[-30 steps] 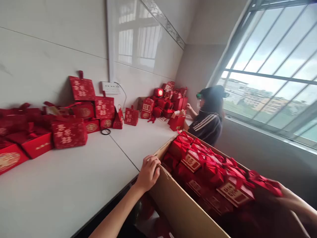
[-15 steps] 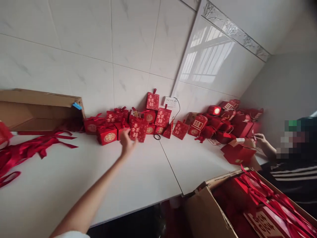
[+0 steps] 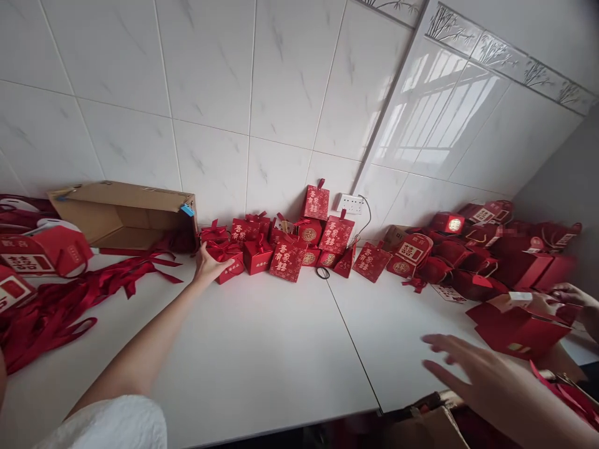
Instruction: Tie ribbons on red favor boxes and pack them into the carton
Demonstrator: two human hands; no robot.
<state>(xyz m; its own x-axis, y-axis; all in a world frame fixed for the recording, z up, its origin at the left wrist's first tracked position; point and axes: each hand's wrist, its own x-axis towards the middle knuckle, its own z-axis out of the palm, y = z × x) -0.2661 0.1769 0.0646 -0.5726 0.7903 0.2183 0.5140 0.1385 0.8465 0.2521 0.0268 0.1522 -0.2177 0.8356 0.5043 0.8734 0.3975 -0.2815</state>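
Observation:
My left hand point(image 3: 210, 267) reaches to the wall-side row and grips a small red gift box point(image 3: 230, 269) with a ribbon bow on top. The thumb lies across the box top and the fingers bend round its left side. Right beside it stands another red gift box point(image 3: 258, 257) with a bow. A flat red printed bag point(image 3: 287, 260) leans upright nearby. My right hand point(image 3: 468, 368), slightly blurred, hovers over the table's front edge near a cardboard carton point(image 3: 433, 430); its fingers are spread and hold nothing.
Red ribbons point(image 3: 84, 299) lie at left, before an open cardboard box point(image 3: 126, 240) on its side. A heap of red boxes point(image 3: 458, 255) fills the back right. A co-worker's hands point(image 3: 573, 296) handle an unfolded red box point(image 3: 519, 327). A power strip point(image 3: 350, 203) is at the wall.
My left hand has moved left along the row onto the bowed gift box, which now shows a different face. My right hand has come into view, and the camera has shifted.

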